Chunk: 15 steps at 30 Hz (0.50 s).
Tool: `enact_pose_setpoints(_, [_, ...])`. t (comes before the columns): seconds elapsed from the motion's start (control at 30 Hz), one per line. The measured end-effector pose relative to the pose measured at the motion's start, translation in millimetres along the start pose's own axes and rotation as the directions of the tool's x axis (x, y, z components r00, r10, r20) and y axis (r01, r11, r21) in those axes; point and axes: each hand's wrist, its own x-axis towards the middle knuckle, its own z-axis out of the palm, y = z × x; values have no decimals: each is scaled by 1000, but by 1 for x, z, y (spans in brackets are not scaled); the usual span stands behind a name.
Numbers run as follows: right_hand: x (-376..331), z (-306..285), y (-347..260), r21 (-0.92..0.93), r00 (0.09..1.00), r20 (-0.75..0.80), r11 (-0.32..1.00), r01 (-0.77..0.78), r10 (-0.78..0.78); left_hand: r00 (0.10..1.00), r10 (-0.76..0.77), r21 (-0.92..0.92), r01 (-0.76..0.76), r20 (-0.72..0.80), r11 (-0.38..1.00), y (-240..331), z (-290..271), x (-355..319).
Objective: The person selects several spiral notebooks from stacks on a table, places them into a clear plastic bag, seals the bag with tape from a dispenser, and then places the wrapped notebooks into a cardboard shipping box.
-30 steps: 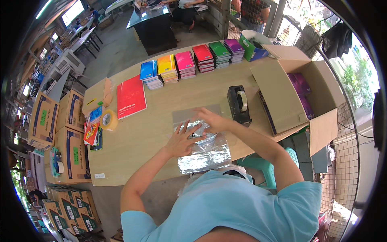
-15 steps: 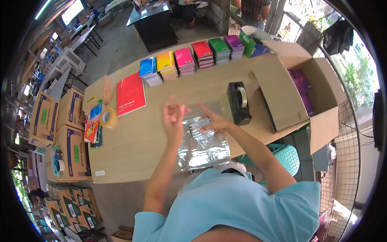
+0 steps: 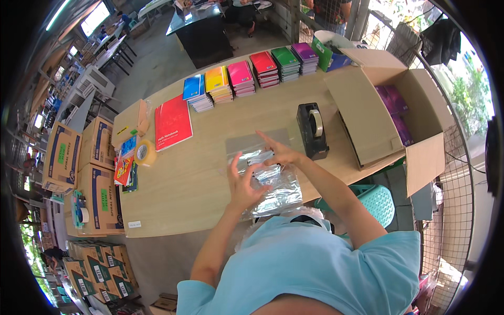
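Note:
A stack of clear plastic bags lies on the table in front of me, shiny with reflections. My left hand is over its left side, fingers spread and curved, holding nothing that I can see. Above the upper part of the bags is my right hand, its index finger stretched out and the other fingers bent apart. Whether its fingertips touch the plastic I cannot tell. A black tape dispenser with a roll of clear tape stands just right of my right hand.
Stacks of small coloured notebooks line the table's far edge. A large red notebook lies left of them, near a tape roll. An open carton holds purple packs at right. Cartons stand by the left edge, a green stool at right.
My left hand has come down and to the right, from raised beside the bags to over them, and its fingers have spread. My right hand has stayed nearly in place.

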Motion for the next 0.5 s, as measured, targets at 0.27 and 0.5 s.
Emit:
enact_pose_setpoints(0.27, [-7,-10,2,47,995,61,996,-79,76,998,-57,-113,61,34,992,-26,36,3])
enact_pose_setpoints(0.5, [-34,29,16,173,967,-223,971,166,-126,902,-378,-338,429,209,838,-34,45,2])
